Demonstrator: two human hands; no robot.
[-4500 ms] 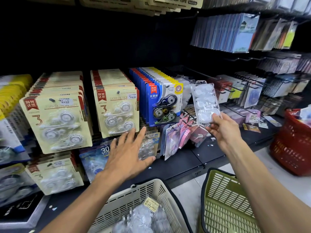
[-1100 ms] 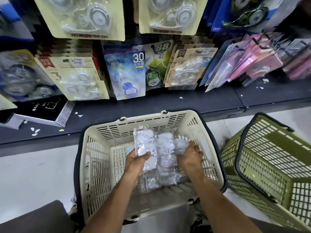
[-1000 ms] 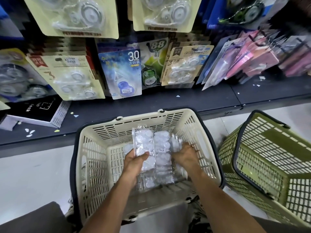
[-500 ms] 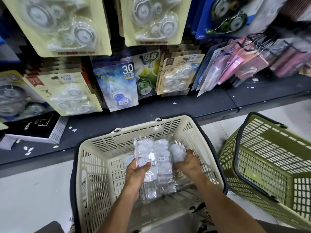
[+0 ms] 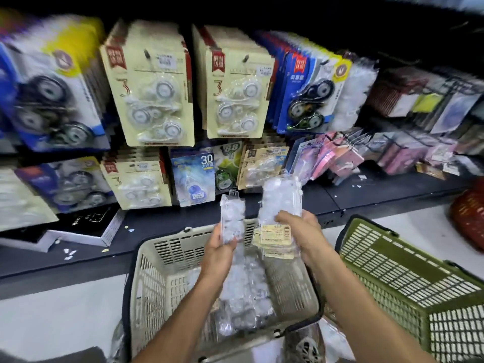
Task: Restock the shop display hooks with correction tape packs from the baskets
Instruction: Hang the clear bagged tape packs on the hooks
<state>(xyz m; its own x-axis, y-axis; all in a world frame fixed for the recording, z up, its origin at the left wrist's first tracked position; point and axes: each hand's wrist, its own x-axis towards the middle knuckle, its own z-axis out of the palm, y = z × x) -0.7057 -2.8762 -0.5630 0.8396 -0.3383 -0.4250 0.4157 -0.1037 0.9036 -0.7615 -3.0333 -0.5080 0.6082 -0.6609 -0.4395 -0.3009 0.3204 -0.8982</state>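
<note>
My left hand [image 5: 219, 254] grips one clear correction tape pack [image 5: 232, 217] upright above the cream basket [image 5: 157, 279]. Beside it, my right hand [image 5: 301, 233] holds a thicker stack of clear packs [image 5: 281, 199], with yellowish price labels [image 5: 275, 235] showing at its lower end. More clear packs [image 5: 245, 294] lie in the bottom of the cream basket. Display hooks carrying clear packs [image 5: 358, 93] hang at the upper right of the shelf, past the blue packs [image 5: 309, 95].
Cream three-count packs [image 5: 149, 85] and blue ones fill the hooks ahead. A green basket [image 5: 408, 279] stands tilted on the right, a red basket [image 5: 468, 218] beyond it. A black box [image 5: 83, 226] lies on the dark shelf base [image 5: 183, 221].
Both hands have risen out of the cream basket, each carrying clear packs. The view has swung upward toward the hooks.
</note>
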